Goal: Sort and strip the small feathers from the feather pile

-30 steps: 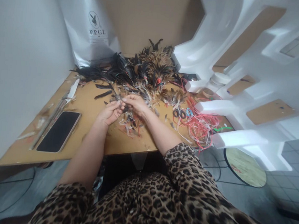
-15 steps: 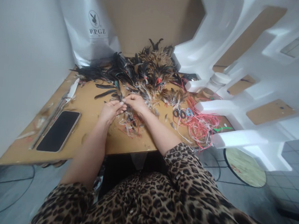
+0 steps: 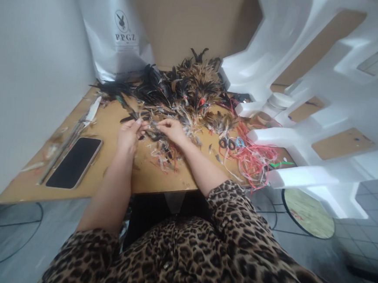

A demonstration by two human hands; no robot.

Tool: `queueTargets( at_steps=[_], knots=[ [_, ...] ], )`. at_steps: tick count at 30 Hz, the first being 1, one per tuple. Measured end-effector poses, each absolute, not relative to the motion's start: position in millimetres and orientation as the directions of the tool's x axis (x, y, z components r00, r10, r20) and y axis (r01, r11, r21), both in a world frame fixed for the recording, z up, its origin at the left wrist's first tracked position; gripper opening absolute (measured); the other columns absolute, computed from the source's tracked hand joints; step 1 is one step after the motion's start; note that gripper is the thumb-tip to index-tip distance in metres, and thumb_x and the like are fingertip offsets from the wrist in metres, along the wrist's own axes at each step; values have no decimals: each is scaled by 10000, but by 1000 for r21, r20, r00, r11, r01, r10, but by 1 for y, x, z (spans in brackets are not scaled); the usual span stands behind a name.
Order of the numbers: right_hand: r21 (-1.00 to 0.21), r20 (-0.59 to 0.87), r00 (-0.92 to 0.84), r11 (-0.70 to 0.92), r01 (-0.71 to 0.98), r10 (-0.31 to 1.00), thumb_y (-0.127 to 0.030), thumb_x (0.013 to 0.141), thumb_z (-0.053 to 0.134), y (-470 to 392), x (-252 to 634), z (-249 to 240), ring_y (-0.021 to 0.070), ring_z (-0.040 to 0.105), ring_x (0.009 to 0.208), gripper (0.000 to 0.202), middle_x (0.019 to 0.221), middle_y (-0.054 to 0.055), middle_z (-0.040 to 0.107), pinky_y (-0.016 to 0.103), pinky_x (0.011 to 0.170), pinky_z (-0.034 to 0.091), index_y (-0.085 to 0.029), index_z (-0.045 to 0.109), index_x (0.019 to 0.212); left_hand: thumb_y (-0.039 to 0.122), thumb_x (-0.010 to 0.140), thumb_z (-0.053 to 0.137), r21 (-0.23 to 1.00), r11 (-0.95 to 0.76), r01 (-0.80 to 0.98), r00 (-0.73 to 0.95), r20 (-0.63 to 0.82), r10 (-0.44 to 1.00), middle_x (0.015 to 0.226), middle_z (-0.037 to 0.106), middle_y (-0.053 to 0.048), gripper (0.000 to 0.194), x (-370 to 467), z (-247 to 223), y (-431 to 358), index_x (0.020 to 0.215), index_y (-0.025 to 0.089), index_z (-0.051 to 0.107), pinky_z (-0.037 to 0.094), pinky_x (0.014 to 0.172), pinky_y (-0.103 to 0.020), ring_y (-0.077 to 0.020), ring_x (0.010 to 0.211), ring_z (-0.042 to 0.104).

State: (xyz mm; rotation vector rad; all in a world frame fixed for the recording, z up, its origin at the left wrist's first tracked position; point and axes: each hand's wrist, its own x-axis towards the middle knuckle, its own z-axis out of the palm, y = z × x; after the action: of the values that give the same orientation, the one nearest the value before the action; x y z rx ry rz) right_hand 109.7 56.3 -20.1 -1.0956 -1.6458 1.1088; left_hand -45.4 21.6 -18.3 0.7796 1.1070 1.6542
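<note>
Dark and brown feathers [image 3: 130,110] rise from the pinched fingers of my left hand [image 3: 129,134], tips pointing up and to the left. A short way to the right, my right hand [image 3: 173,130] has its thumb and forefinger pressed together near a bit of pale grey fluff; whether it grips this fluff is too small to make out. Loose feather scraps and reddish strands [image 3: 164,155] lie on the table just below the hands. Behind them spreads a large pile of black and brown feathers [image 3: 200,79].
On the table [image 3: 108,170] lie a phone [image 3: 74,163] at left, scissors [image 3: 227,143], and tangled pink string [image 3: 256,160] at right. White foam packing [image 3: 300,176] juts over the right edge. A silver bag [image 3: 117,57] and a lidded jar [image 3: 277,102] stand farther back.
My hands were close together and have moved apart. The left has shifted left with the feathers, which now lean more to the left. My right hand has stayed nearly in place.
</note>
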Motion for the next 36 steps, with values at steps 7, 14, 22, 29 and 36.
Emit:
queueTargets(
  at_steps=[7, 14, 22, 29, 36],
  knots=[
    [-491, 225, -420, 475, 730, 879, -294, 750, 551, 43, 109, -16, 149, 549, 782, 170, 877, 34, 629, 257, 713, 392, -196, 676, 810, 237, 749, 628, 913, -140, -382, -430, -42, 902, 718, 672, -23, 103, -46, -14, 21, 754, 139, 600, 418, 490, -124, -52, 566, 606],
    [-440, 229, -475, 525, 728, 850, -285, 771, 515, 45, 119, -5, 156, 554, 824, 208, 914, 30, 608, 257, 728, 386, -216, 662, 901, 218, 754, 616, 902, -146, -406, -427, -46, 903, 694, 661, -11, 83, -45, -11, 20, 763, 137, 607, 386, 460, -125, -43, 537, 585],
    [-354, 165, -627, 639, 683, 761, -341, 725, 589, 42, 118, -6, 175, 542, 845, 207, 944, 39, 592, 262, 707, 377, -222, 670, 874, 246, 736, 648, 901, -137, -411, -408, -47, 912, 688, 663, -3, 115, -45, -12, 21, 755, 143, 602, 386, 449, -125, -39, 531, 583],
    [-901, 239, -253, 311, 302, 937, -307, 742, 580, 59, 119, -11, 82, 490, 593, 167, 635, -19, 564, 208, 599, 376, -144, 576, 706, 222, 717, 667, 900, -52, -432, -261, -70, 963, 741, 682, -33, 111, -43, -17, 20, 760, 128, 627, 416, 449, -120, -59, 570, 608],
    [-938, -74, -298, -167, -303, 952, -347, 650, 693, 69, 122, -10, 39, 420, 410, 278, 493, -88, 464, 156, 384, 256, -170, 500, 744, 144, 704, 671, 885, 165, -434, -4, -185, 983, 838, 691, -85, 95, -37, -18, 15, 777, 94, 637, 471, 489, -146, -101, 631, 650]
  ],
)
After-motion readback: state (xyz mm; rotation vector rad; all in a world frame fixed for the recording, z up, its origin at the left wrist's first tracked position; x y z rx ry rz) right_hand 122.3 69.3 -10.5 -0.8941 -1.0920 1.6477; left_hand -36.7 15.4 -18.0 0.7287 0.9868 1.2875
